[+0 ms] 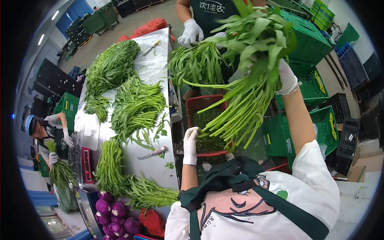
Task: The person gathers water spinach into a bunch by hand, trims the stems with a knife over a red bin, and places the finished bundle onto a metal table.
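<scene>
My right hand (pixel 287 78), in a white glove, grips a big bunch of water spinach (pixel 250 94) and holds it up over a red crate (pixel 206 100). The leaves point up and away; the cut stems hang toward me. One long stem sticks out to the left of the bunch. My left hand (pixel 191 145), also gloved, is beside the stem ends with its fingers curled in. Whether anything is between them is hidden. Loose green trimmings (pixel 210 124) lie in the crate. On the metal table (pixel 160 176) to my left is a knife (pixel 153 153).
Heaps of water spinach (pixel 138 106) cover much of the table. A red-lit scale (pixel 86 165) and purple cabbages (pixel 116 216) are at left. Opposite, a co-worker's gloved hand (pixel 191 34) is at another bunch (pixel 198 64). Another person (pixel 48 136) stands left. Green crates (pixel 306 78) stand right.
</scene>
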### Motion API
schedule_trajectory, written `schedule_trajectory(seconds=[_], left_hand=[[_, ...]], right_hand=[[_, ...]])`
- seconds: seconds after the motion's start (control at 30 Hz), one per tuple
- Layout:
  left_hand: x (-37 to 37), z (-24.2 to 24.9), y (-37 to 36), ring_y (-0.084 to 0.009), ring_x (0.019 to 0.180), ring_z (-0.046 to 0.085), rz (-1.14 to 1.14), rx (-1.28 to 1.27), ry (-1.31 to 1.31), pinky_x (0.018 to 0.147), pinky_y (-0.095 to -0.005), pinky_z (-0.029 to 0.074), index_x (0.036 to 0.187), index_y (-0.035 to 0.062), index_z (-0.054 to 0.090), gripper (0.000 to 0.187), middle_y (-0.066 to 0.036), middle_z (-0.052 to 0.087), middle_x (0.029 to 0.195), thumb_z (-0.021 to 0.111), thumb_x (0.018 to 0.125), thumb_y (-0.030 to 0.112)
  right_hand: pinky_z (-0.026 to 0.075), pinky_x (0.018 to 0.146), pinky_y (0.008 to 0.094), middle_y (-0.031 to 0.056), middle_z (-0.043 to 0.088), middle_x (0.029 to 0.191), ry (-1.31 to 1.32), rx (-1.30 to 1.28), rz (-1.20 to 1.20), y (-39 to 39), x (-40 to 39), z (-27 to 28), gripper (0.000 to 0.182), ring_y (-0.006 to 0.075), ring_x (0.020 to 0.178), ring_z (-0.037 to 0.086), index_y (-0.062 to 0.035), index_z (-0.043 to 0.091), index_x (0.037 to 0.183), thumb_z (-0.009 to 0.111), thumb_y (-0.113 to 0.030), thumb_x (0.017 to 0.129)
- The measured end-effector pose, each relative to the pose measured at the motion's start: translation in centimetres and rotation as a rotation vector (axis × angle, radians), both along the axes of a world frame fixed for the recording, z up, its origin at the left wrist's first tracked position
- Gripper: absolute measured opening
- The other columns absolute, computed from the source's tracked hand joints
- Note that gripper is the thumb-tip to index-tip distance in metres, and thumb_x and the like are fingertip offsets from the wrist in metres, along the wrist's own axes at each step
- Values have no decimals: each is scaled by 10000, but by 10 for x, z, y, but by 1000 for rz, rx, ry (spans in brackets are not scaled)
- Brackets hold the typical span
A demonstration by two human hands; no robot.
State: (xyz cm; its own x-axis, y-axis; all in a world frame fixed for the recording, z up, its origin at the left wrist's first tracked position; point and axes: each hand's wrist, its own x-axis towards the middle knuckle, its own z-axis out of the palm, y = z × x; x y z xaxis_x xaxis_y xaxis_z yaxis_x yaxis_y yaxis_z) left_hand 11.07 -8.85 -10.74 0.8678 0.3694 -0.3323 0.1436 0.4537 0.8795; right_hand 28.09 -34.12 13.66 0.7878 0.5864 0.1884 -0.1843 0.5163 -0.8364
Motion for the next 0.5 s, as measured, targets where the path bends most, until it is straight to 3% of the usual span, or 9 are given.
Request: schedule_trajectory(seconds=[0.03, 0.07, 0.17, 0.23, 0.27, 0.37, 0.4, 0.43, 0.5], left_hand=[[3, 10, -2, -150, 870, 517, -50, 377, 1, 882, -292, 391, 1018, 61, 560, 166, -40, 554, 949, 504, 878, 130], [2, 40, -9, -141, 935, 496, 45, 386, -168, 863, -261, 375, 1044, 37, 550, 197, -57, 543, 980, 499, 891, 150], [-2, 120, -22, -218, 885, 544, 222, 1076, -554, 781, -310, 425, 934, 12, 589, 202, -112, 572, 950, 632, 775, 129], [-2, 139, -29, -264, 809, 565, 61, 1104, -587, 725, -331, 447, 887, 17, 610, 216, -120, 598, 861, 684, 711, 118], [3, 145, -36, -264, 775, 578, -17, 1064, -541, 706, -327, 452, 855, 32, 624, 179, -109, 617, 816, 688, 713, 120], [7, 130, -42, -266, 745, 603, -277, 889, -428, 679, -316, 461, 886, 9, 653, 167, -139, 635, 802, 635, 787, 143], [6, 130, -46, -229, 754, 623, -280, 785, -359, 690, -306, 470, 916, -8, 657, 208, -143, 652, 813, 588, 840, 173], [6, 122, -48, -171, 853, 614, -332, 487, -291, 773, -282, 459, 1005, -10, 636, 258, -127, 657, 932, 559, 870, 195], [11, 130, -50, -138, 935, 577, -404, 66, -337, 859, -269, 423, 1090, -20, 596, 319, -105, 631, 1038, 542, 887, 220]], right_hand=[[500, 809, 334, 138, 609, 1016, -45, -80, -33, 3, -1, 0, 385, 215, 903, 608, 34, 524, 1108, 571, -40, 733], [496, 826, 360, 153, 600, 1037, -89, -161, -64, 8, -3, 0, 418, 237, 931, 601, 35, 494, 1138, 582, -57, 740], [477, 861, 355, 137, 604, 1034, -167, -272, -30, 13, -2, -2, 447, 238, 943, 594, 30, 481, 1156, 592, -27, 728], [469, 869, 348, 125, 609, 1020, -217, -325, -26, 22, -9, 1, 452, 232, 932, 595, 22, 485, 1159, 586, -10, 720], [440, 857, 287, 67, 597, 1045, -145, -315, -9, 24, -11, 1, 490, 142, 947, 556, -12, 538, 1130, 649, 8, 653], [441, 874, 308, 69, 564, 1114, -496, -356, -14, 17, 8, -21, 541, 155, 990, 542, -26, 499, 1179, 663, 9, 665], [444, 882, 324, 75, 549, 1138, -327, -149, 101, 17, 8, -25, 561, 172, 1010, 539, -29, 473, 1203, 662, 12, 676], [447, 890, 341, 82, 535, 1163, -149, 50, 215, 19, 8, -27, 581, 189, 1031, 537, -31, 448, 1226, 660, 14, 687], [452, 888, 347, 90, 539, 1158, -80, 115, 236, 20, 5, -28, 582, 202, 1028, 543, -28, 442, 1230, 653, 19, 690]])
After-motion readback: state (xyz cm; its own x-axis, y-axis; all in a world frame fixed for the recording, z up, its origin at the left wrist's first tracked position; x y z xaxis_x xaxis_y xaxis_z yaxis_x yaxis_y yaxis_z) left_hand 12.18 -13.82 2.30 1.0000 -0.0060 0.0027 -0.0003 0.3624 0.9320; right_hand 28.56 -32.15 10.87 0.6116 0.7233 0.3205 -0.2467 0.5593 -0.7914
